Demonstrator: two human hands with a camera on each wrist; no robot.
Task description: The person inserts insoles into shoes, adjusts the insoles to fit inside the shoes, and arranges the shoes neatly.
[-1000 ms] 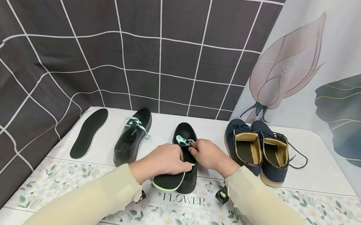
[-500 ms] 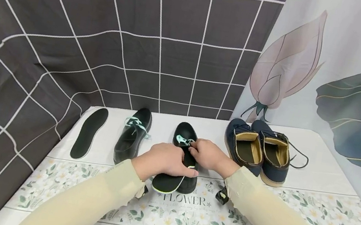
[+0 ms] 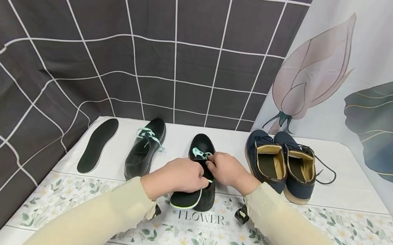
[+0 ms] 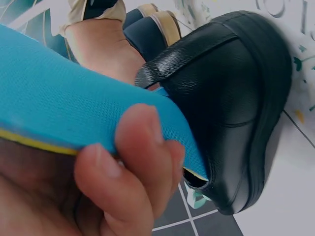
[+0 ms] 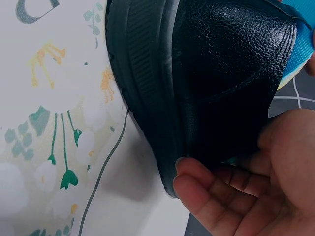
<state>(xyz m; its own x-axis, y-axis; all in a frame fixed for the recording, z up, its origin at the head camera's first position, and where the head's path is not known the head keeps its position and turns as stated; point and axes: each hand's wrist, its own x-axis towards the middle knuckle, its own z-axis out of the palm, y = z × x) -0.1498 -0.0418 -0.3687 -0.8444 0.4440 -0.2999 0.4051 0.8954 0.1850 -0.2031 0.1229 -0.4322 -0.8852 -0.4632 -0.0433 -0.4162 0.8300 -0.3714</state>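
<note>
A black shoe [image 3: 203, 144] with mint laces stands at the middle of the table, toe pointing away. My left hand [image 3: 177, 174] grips an insole [image 3: 187, 201] with a blue top, black underside and yellow-green edge. Its front part lies inside the shoe and its heel end sticks out at the back. In the left wrist view my fingers [image 4: 133, 167] curl round the blue insole [image 4: 64, 103] next to the shoe's heel [image 4: 236, 93]. My right hand [image 3: 227, 169] holds the shoe at its opening, fingers [image 5: 221, 196] curled against the shoe's side [image 5: 221, 73].
A second black shoe [image 3: 145, 148] stands to the left, and a loose black insole [image 3: 98, 145] lies beyond it. A navy pair of shoes [image 3: 279, 164] stands to the right. The white tablecloth [image 3: 319, 229] has a floral strip near me; curtains hang behind.
My left hand has shifted slightly right and forward with the insole, whose heel end now sits closer to the shoe. The right hand stays on the shoe.
</note>
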